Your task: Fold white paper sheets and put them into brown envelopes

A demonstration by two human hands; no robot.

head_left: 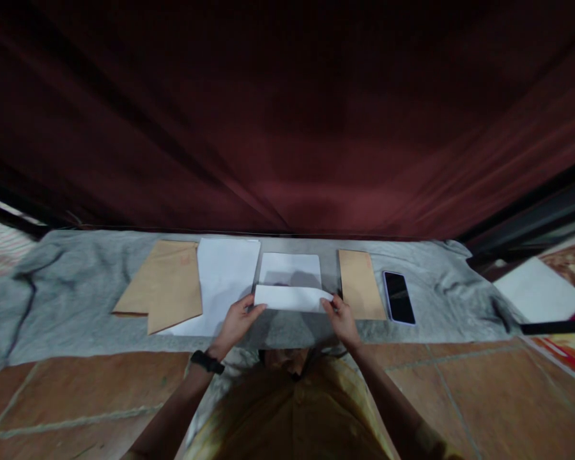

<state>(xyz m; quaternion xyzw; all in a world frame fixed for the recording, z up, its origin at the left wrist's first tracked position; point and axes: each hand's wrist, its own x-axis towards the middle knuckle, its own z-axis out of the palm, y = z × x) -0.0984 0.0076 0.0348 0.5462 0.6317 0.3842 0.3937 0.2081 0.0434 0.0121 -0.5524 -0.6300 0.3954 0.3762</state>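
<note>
Your left hand (237, 319) and right hand (341, 318) both sit at the near side of the white sheet (291, 281), which lies in the middle of the gray cloth (76, 287), a little nearer to the cloth's near edge than to its far edge. Each hand is closed in a narrow pinch on the sheet: your left fingers grip the left end of the strip that is folded up off the cloth, and your right fingers grip its right end. So the sheet is between your hands and just beyond them, with the raised strip stretched from one pinch to the other.

The folded strip's long axis runs left to right, parallel to the cloth's near edge. The rest of the sheet lies flat on the cloth behind the strip and reaches toward the cloth's far edge. The strip's crease faces you.

Also on the cloth, left of its middle, there is a larger white paper (225, 275), and a wide brown envelope (165, 284) overlaps that paper's left side. Right of the cloth's middle lies a narrow brown envelope (361, 284), with its long axis running from near to far. A dark phone (398, 297) lies just beside it, toward the cloth's right end, with its screen up. You wear a black watch (207, 362) on your left wrist, which is off the cloth's near edge.
</note>
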